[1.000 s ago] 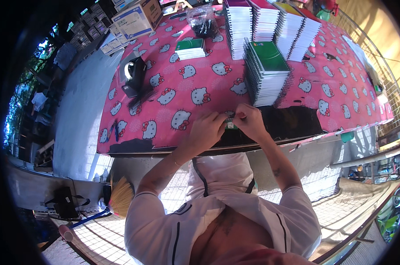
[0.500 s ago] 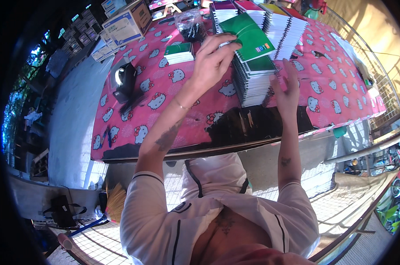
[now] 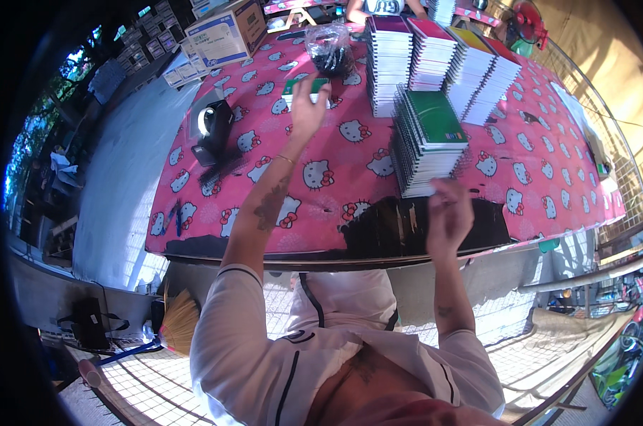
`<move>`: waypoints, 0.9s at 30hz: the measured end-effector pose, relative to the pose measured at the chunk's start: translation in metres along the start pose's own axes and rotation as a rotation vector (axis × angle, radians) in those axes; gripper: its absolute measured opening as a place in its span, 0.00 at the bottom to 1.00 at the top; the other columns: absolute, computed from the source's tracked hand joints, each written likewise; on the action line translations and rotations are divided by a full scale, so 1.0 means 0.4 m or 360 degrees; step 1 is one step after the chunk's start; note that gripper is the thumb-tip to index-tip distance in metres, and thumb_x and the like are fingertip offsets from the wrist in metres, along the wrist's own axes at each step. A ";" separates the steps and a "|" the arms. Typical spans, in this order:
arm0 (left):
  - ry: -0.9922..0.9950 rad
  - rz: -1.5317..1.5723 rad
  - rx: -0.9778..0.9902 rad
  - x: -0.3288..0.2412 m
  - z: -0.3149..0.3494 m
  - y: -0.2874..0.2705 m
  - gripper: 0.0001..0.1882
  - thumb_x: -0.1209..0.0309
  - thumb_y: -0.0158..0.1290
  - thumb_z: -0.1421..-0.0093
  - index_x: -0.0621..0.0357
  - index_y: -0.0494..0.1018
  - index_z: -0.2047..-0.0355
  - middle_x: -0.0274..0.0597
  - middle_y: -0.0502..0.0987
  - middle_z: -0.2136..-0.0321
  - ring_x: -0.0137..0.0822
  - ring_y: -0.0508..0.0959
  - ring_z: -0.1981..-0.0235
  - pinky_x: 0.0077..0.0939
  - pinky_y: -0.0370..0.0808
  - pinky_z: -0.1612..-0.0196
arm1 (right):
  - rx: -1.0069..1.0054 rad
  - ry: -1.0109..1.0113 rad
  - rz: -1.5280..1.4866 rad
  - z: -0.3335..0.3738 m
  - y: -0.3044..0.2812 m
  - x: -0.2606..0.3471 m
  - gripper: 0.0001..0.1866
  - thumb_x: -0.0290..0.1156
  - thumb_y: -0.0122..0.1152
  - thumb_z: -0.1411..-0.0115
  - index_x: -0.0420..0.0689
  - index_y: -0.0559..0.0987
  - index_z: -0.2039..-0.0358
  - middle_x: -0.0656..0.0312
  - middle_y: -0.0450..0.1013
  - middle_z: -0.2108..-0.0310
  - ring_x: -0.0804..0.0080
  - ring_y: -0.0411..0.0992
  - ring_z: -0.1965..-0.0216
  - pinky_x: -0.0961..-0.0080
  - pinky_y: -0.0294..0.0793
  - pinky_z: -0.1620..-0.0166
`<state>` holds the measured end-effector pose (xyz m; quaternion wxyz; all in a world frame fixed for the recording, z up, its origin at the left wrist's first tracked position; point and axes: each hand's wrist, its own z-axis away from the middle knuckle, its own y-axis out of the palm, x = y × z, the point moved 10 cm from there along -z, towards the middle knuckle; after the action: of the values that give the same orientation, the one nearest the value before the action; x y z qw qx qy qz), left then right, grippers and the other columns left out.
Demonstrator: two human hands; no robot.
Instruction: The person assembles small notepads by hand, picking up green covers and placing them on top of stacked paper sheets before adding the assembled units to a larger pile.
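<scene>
Small green-covered stack (image 3: 291, 88) is reached over by left hand (image 3: 309, 106), far-left part of bench (image 3: 339, 170).
Stack's long axis is set roughly along the front edge; left grip is spread, contact can't be told. Right hand (image 3: 450, 213) is blurred near front edge, beside notebook stack (image 3: 422, 157); grip unclear. Black items are held in clear bag (image 3: 328, 51); carton (image 3: 226, 35) contents unseen.

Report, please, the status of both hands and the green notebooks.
Left hand over small green-covered stack. Right hand blurred, near taller green notebook stack. Clear bag just beyond left hand.
</scene>
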<state>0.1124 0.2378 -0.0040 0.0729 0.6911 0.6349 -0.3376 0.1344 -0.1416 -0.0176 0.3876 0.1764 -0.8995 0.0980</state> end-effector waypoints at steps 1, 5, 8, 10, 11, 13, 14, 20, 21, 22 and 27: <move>-0.0371 -0.0217 -0.0062 0.173 0.000 -0.024 0.33 0.52 0.56 0.39 0.64 0.66 0.41 0.62 0.69 0.46 0.57 0.72 0.48 0.45 0.71 0.46 | 0.0477 -0.0078 0.0107 0.001 0.122 0.032 0.15 0.29 0.61 0.39 0.39 0.77 0.52 0.53 0.76 0.55 0.60 0.75 0.51 0.68 0.70 0.46; -0.1127 0.0087 -0.0138 0.543 0.025 -0.033 0.44 0.43 0.57 0.42 0.69 0.62 0.40 0.59 0.69 0.45 0.47 0.76 0.52 0.41 0.75 0.53 | 0.1011 0.0677 -0.0366 0.034 0.502 -0.303 0.44 0.47 0.64 0.40 0.38 0.57 0.32 0.41 0.57 0.34 0.52 0.56 0.32 0.63 0.57 0.34; -0.1410 0.0547 -0.0129 0.653 0.038 0.016 0.44 0.41 0.56 0.42 0.68 0.64 0.40 0.53 0.71 0.48 0.40 0.77 0.56 0.36 0.76 0.57 | 0.0898 0.1024 -0.0213 -0.043 0.665 -0.531 0.51 0.48 0.65 0.43 0.35 0.49 0.30 0.39 0.49 0.31 0.51 0.49 0.29 0.63 0.50 0.31; -0.1493 0.0725 -0.0050 0.691 0.026 0.052 0.41 0.42 0.56 0.41 0.66 0.65 0.41 0.49 0.73 0.51 0.38 0.77 0.57 0.33 0.76 0.59 | 0.0782 0.0951 0.0095 -0.116 0.725 -0.592 0.52 0.44 0.66 0.44 0.34 0.47 0.30 0.41 0.48 0.30 0.56 0.47 0.28 0.64 0.49 0.30; -0.1533 0.0783 0.0040 0.696 0.030 0.088 0.40 0.44 0.57 0.41 0.65 0.66 0.42 0.47 0.74 0.53 0.37 0.77 0.58 0.33 0.75 0.60 | 0.0710 0.0991 0.0060 -0.146 0.736 -0.627 0.52 0.43 0.66 0.44 0.34 0.46 0.30 0.40 0.48 0.30 0.55 0.46 0.28 0.64 0.49 0.30; -0.1559 0.1019 0.0132 0.701 0.030 0.156 0.33 0.50 0.59 0.43 0.61 0.71 0.46 0.45 0.78 0.58 0.36 0.77 0.58 0.32 0.74 0.60 | 0.0573 0.1057 -0.0014 -0.201 0.756 -0.689 0.54 0.41 0.67 0.46 0.34 0.45 0.29 0.40 0.46 0.30 0.54 0.46 0.28 0.64 0.48 0.30; -0.1478 0.0804 0.0170 0.718 0.009 0.156 0.32 0.50 0.60 0.44 0.61 0.72 0.48 0.46 0.78 0.58 0.36 0.77 0.58 0.32 0.74 0.59 | 0.0570 0.0982 -0.0003 -0.226 0.782 -0.700 0.55 0.41 0.68 0.47 0.34 0.45 0.29 0.40 0.47 0.30 0.54 0.47 0.28 0.64 0.49 0.30; -0.1209 0.0389 0.0114 0.765 0.003 0.087 0.32 0.51 0.62 0.49 0.61 0.75 0.50 0.47 0.81 0.60 0.40 0.80 0.60 0.34 0.73 0.55 | 0.0653 0.0824 -0.0325 -0.237 0.905 -0.661 0.46 0.32 0.68 0.51 0.35 0.56 0.34 0.42 0.60 0.38 0.50 0.62 0.37 0.61 0.57 0.34; -0.1276 0.0178 0.0056 0.762 0.027 0.058 0.32 0.51 0.62 0.49 0.62 0.75 0.50 0.47 0.81 0.61 0.41 0.81 0.60 0.34 0.74 0.55 | 0.0695 0.0838 -0.0552 -0.235 0.909 -0.634 0.44 0.30 0.67 0.51 0.35 0.58 0.36 0.44 0.62 0.39 0.52 0.64 0.39 0.61 0.58 0.34; -0.1315 0.0024 0.0084 0.689 0.042 0.107 0.32 0.51 0.62 0.49 0.62 0.75 0.50 0.48 0.82 0.62 0.42 0.81 0.61 0.35 0.74 0.56 | 0.0649 0.0854 -0.0721 -0.242 0.840 -0.650 0.42 0.29 0.66 0.51 0.35 0.59 0.37 0.46 0.63 0.41 0.54 0.66 0.41 0.61 0.60 0.35; -0.1411 0.0116 0.0154 0.519 0.138 0.034 0.30 0.53 0.61 0.49 0.62 0.74 0.52 0.47 0.80 0.63 0.40 0.79 0.60 0.35 0.73 0.57 | 0.0710 0.0841 -0.0468 -0.171 0.745 -0.648 0.36 0.28 0.63 0.49 0.37 0.63 0.39 0.54 0.67 0.47 0.68 0.66 0.45 0.73 0.66 0.43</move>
<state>0.0972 0.3779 -0.1665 0.3174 0.5042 0.5011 -0.6276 0.2274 0.2160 -0.1726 0.5683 0.3524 -0.6900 0.2771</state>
